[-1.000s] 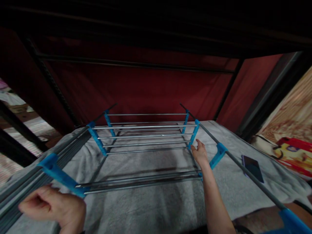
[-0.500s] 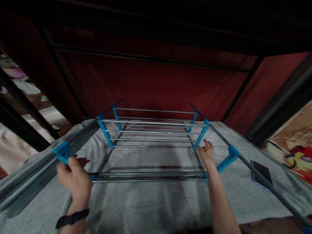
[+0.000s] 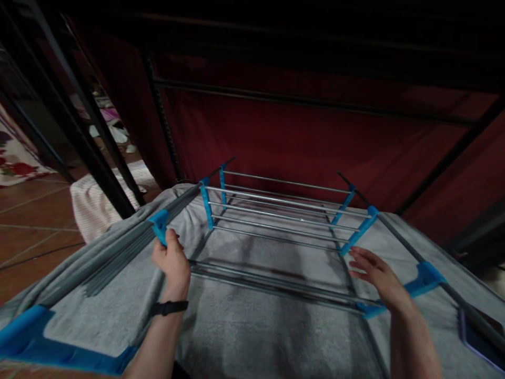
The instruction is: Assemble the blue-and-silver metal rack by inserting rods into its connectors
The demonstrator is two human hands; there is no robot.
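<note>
Our left hand (image 3: 172, 259) has come up to the short blue plastic bracket (image 3: 159, 223) left of centre and closes thumb and fingers around its lower part, so we judge that side steadied; the bracket belongs to the rack of grey metal tubes and blue plastic joints (image 3: 302, 219) spanning mid-frame. Our right hand (image 3: 373, 271), right of centre, is half open near the rack, fingers parted and apparently holding nothing, though we cannot tell whether a fingertip touches a tube. Towards the top, the red cloth (image 3: 284, 137) leaves us little room; a bundle of thin grey tubes (image 3: 122, 259) runs along the left side, a dark violet-rimmed phone (image 3: 479, 339) lies lower right, and bare grey blanket (image 3: 252, 331) opens bottom centre
</note>
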